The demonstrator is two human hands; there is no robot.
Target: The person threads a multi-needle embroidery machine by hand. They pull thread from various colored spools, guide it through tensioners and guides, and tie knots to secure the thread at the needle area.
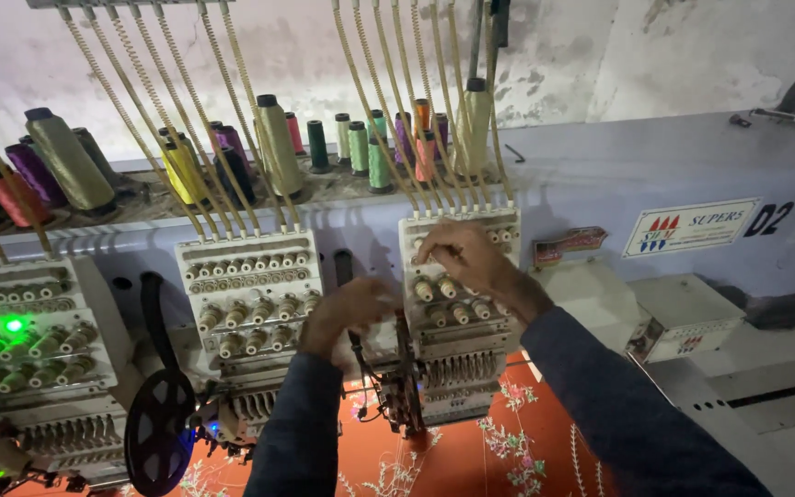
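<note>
The person works at the tension panel [457, 276] of the right embroidery head, which seems to be the threading or adjusting step. The right hand [471, 258] is at the upper rows of knobs, fingers pinched together as if they hold a thin thread, but the thread itself is too fine to see. The left hand [347, 313] is lower, just beside the left edge of the same panel, fingers curled; I cannot tell if it grips something, the picture is blurred there. In my judgement the next move asks for fine, steady fingers, because the knobs stand very close together. On the shelf [324, 189] behind stand many thread cones [278, 138], upright or leaning, in olive, green, purple and pink. Orange fabric [471, 460] with flower stitching lies under the needles
</note>
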